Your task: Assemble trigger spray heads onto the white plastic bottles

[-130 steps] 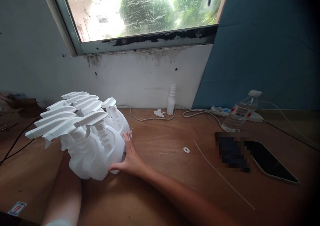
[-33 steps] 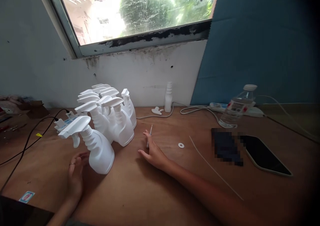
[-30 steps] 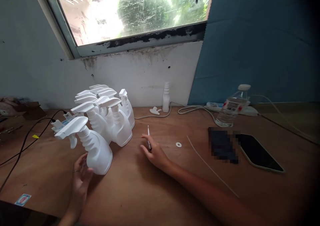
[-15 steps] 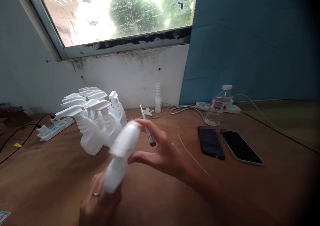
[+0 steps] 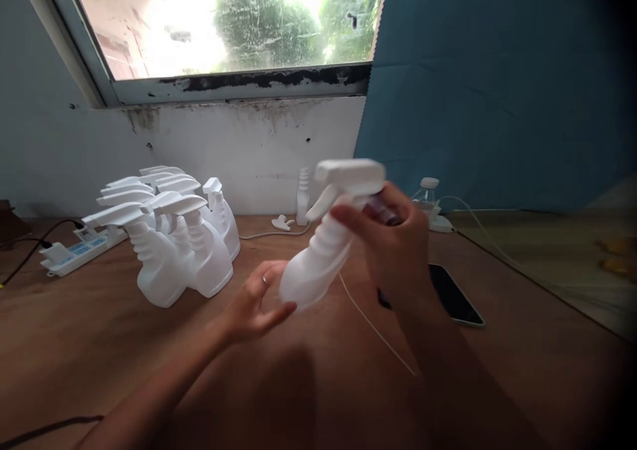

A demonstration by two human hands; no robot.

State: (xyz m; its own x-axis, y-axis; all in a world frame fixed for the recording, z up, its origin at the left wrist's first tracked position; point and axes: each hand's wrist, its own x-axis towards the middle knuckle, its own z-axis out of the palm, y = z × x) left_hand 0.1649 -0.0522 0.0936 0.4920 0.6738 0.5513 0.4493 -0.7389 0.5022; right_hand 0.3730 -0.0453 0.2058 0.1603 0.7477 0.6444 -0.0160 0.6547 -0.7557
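Observation:
A white trigger spray bottle (image 5: 318, 261) hangs tilted in the air above the wooden table (image 5: 124, 344), head up and to the right. My left hand (image 5: 251, 304) cups its base from below, thumb and fingers against the bottom. My right hand (image 5: 395, 247) is closed around the neck just under the trigger head. A thin dark tool (image 5: 382, 209) is pinched in the same hand; its tip is hidden.
Several more white spray bottles (image 5: 169, 237) stand grouped at the left, with a power strip (image 5: 74, 251) behind them. A small white bottle (image 5: 302, 196), a water bottle (image 5: 426, 198), a phone (image 5: 455, 295) and a thin white tube (image 5: 375, 327) are on the table.
My left hand took one bottle from the group and lifted it to the middle. My right hand, still carrying the thin tool, rose from the table and closed on the bottle's neck.

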